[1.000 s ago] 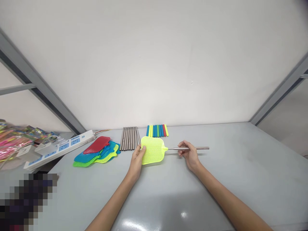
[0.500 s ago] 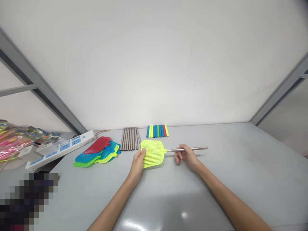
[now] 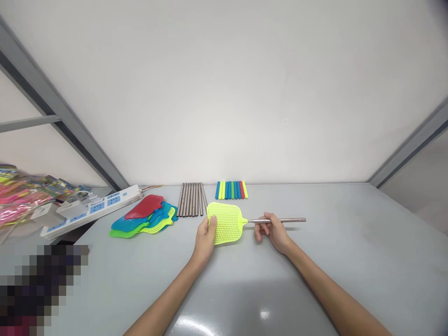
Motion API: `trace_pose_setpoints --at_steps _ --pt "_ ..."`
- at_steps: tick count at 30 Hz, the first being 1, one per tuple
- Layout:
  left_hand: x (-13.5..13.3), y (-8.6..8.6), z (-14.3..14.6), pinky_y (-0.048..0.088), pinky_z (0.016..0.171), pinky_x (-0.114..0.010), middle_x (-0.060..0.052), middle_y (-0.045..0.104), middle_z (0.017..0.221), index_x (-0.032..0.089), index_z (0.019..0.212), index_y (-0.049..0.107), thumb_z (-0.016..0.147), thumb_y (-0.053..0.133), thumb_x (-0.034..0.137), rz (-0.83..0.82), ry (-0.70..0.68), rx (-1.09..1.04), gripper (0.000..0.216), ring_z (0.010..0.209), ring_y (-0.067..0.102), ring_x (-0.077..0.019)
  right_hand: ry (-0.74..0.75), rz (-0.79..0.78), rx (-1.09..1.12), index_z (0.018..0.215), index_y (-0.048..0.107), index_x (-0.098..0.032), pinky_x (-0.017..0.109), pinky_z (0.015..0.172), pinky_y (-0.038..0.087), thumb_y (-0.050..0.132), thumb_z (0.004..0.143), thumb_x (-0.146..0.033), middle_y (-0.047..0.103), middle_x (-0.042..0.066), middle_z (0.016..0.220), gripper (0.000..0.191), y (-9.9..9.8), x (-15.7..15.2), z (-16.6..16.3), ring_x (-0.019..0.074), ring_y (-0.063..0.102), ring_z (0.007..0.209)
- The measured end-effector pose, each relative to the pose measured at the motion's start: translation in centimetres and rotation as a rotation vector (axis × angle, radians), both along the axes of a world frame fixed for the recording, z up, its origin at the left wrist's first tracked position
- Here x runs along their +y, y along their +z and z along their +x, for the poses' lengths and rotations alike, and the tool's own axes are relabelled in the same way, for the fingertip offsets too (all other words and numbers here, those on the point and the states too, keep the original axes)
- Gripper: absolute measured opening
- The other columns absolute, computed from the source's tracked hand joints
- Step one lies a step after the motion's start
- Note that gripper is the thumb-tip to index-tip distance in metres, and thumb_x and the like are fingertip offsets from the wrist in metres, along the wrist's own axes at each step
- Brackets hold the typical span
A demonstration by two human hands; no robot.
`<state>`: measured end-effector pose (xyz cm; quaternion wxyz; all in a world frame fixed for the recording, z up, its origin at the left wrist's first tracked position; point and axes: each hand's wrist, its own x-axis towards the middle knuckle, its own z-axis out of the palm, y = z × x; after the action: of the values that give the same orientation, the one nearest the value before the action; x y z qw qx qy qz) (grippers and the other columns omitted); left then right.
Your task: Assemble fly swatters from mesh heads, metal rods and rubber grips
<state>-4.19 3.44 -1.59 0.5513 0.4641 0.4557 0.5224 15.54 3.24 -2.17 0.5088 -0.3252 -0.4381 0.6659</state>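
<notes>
I hold a yellow-green mesh swatter head (image 3: pixel 227 220) by its left edge in my left hand (image 3: pixel 206 238), thumb on top. A thin metal rod (image 3: pixel 287 219) sticks out of the head to the right, and my right hand (image 3: pixel 271 229) pinches it close to the head. Both hands hover just above the grey table (image 3: pixel 350 261), near its middle.
Behind my hands lie a row of metal rods (image 3: pixel 192 205) and a row of coloured handle grips (image 3: pixel 231 189). A pile of red, blue and green swatter heads (image 3: pixel 145 215) lies at left, beside a white power strip (image 3: pixel 91 209). Colourful packets (image 3: pixel 17 196) sit far left.
My right hand slid left along the rod toward the head. The swatter shifted slightly toward me, and my view moved a little.
</notes>
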Motion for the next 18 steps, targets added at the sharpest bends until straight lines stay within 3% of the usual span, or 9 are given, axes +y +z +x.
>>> trace_pose_setpoints --at_steps 12,18 --pt "1.8 0.1 -1.3 0.043 0.058 -0.026 -0.005 0.065 0.077 0.014 0.092 0.057 0.068 0.051 0.048 0.025 -0.003 0.047 0.042 0.068 0.059 -0.0191 -0.053 -0.023 -0.112 0.048 0.051 -0.015 0.024 0.042 0.034 0.031 0.077 -0.043 0.052 0.004 0.046 0.046 -0.4 0.3 -0.3 0.0121 0.047 0.041" --pt "2.1 -0.3 -1.5 0.042 0.056 -0.025 -0.005 0.064 0.070 0.012 0.087 0.059 0.068 0.050 0.050 0.052 0.007 0.081 0.043 0.065 0.058 -0.0187 -0.080 -0.042 -0.115 0.050 0.051 -0.014 0.024 0.039 0.034 0.035 0.076 -0.041 0.052 0.003 0.048 0.041 -0.4 0.6 -0.2 0.0118 0.047 0.041"
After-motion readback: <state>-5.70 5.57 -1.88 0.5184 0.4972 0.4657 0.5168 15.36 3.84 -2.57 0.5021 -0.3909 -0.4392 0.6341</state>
